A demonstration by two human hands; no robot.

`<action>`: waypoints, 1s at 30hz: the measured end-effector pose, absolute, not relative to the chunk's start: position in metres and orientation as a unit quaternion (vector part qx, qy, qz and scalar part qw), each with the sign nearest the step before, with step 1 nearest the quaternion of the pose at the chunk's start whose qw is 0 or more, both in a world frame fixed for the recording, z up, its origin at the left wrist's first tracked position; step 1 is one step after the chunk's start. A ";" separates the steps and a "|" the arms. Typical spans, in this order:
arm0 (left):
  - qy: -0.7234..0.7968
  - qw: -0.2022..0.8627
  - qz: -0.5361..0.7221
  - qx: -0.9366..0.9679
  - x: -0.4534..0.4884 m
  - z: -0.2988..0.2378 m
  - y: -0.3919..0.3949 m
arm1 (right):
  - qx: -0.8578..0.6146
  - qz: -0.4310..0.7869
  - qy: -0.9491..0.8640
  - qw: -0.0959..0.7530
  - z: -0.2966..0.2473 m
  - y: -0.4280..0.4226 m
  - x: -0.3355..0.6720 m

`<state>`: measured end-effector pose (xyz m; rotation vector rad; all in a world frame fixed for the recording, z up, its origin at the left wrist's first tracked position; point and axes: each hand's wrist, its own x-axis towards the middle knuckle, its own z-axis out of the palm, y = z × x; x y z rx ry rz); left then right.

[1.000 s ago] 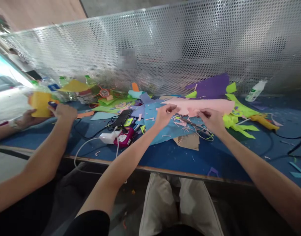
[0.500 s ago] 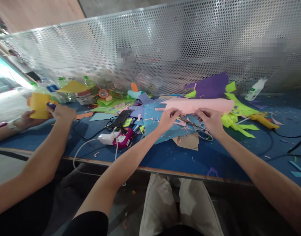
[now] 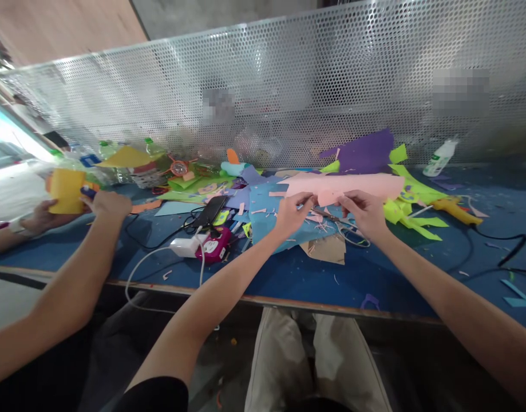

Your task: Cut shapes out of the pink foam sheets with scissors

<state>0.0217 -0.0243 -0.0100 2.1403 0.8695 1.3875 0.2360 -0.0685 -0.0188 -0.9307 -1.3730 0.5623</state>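
Note:
Between my two hands is a small pink paper piece [image 3: 328,198], pinched at its left edge by my left hand [image 3: 295,212] and at its right edge by my right hand [image 3: 362,210]. Its outline blends into the larger pink sheet [image 3: 370,182] lying just behind it. Below the fingers, a pair of scissors [image 3: 352,233] rests on a blue sheet [image 3: 263,229] strewn with thin paper scraps. A brown piece of card [image 3: 331,254] sticks out from under the blue sheet.
To my left, a co-worker's hands hold yellow paper [image 3: 67,191] and a dark blue tool [image 3: 89,193]. A magenta power adapter [image 3: 215,245], a black phone [image 3: 213,210] and cables lie nearby. On the right are a yellow glue gun [image 3: 455,210] and white bottle [image 3: 441,157], before a perforated metal screen [image 3: 288,74].
The small pink paper piece between my fingers now hangs lower and shows more of its face. My hands stay nearly in place, and the whole view has shifted slightly.

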 end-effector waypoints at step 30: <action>0.280 0.263 0.478 0.790 0.026 -0.005 -0.042 | -0.444 0.083 -0.638 0.624 -0.013 -0.081 0.233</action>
